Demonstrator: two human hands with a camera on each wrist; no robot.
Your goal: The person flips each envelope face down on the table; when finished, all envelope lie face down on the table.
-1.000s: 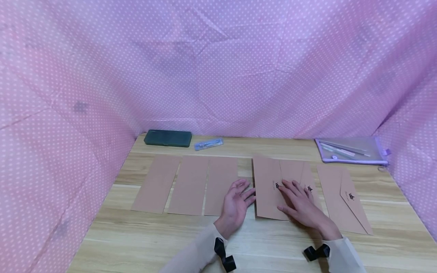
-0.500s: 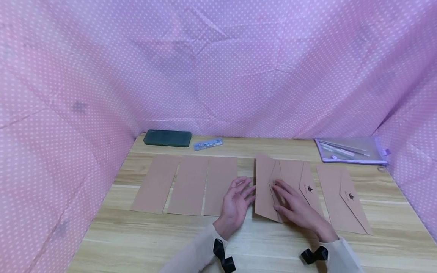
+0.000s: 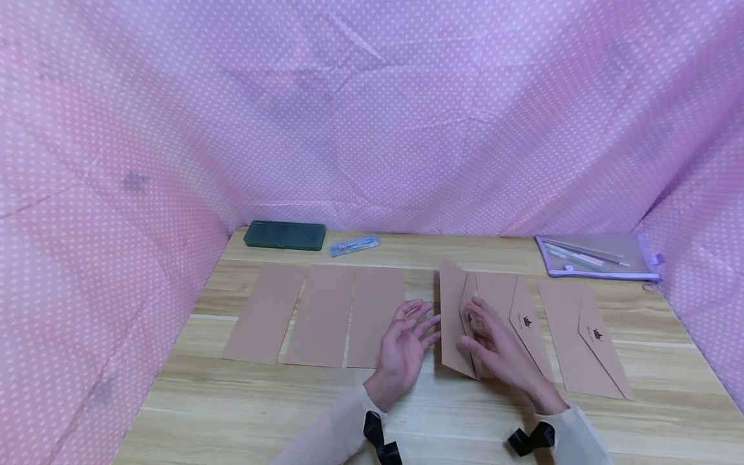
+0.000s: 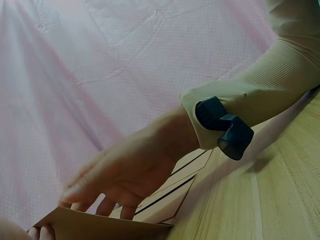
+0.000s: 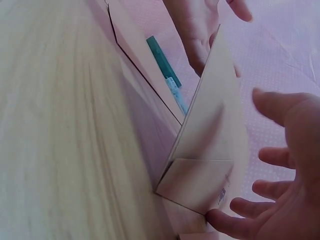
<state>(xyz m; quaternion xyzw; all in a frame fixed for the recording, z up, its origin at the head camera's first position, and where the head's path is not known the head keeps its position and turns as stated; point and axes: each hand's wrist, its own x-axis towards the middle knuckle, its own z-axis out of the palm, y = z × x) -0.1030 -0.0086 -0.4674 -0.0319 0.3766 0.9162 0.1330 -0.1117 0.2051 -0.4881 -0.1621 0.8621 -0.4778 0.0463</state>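
In the head view a kraft-paper envelope (image 3: 453,329) stands tilted on its long side, its pointed flap with a small crown print turned to the right. My left hand (image 3: 402,349) lies palm up on its left, fingers loosely extended to the envelope's raised edge. On the flap side is my right hand (image 3: 502,352), fingers spread and bent loosely. The right wrist view shows a fingertip of the right hand (image 5: 295,175) right at the envelope's lower corner. Just to the right, partly hidden by that hand, a second envelope (image 3: 498,284) lies flap up.
Three plain brown envelopes (image 3: 321,316) lie in a row on the left of the wooden table (image 3: 192,400). Another flap-up envelope (image 3: 566,342) is at the right. Along the back are a dark green case (image 3: 285,236), a small blue packet (image 3: 354,245) and a purple-edged zip pouch (image 3: 628,255) with pens.
The envelope between the hands has tipped up more steeply, its left edge rising and shifting right. My right hand has moved slightly left and turned more sideways; the left has barely moved.
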